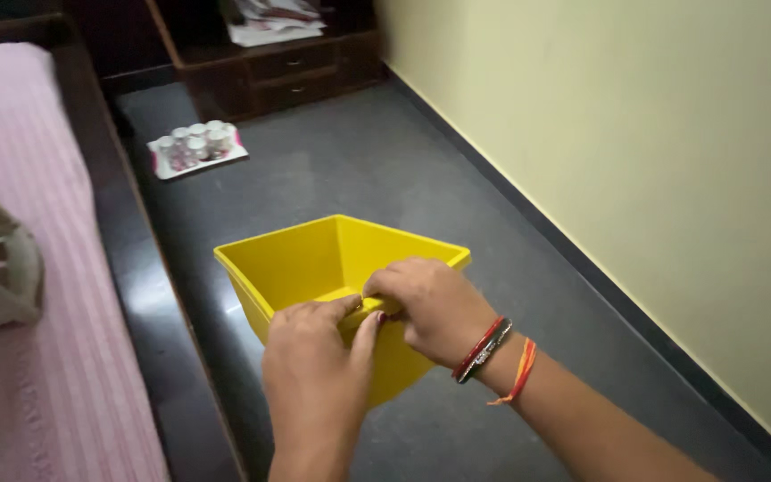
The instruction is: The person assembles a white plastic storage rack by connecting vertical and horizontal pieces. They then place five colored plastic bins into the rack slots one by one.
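- The yellow tub sits on the dark floor, right in front of you, with its open top facing up.
- Both your hands meet at the near rim of the tub.
- Your left hand rests on the near rim. Its grip is together, thumb and fingers pinched on the edge of the tub.
- Your right hand is just beside it, touching it. Its grip is also together, fingers curled down over the same rim.
- Your right wrist wears red and dark bangles and an orange thread.
- A bed with a pink cover runs along your left side, with a dark wooden edge next to the tub.
- A small tray of little cups lies on the floor, well away behind the tub.
- A dark wooden cabinet with drawers stands farther back.
- A pale yellow wall runs along your right side.
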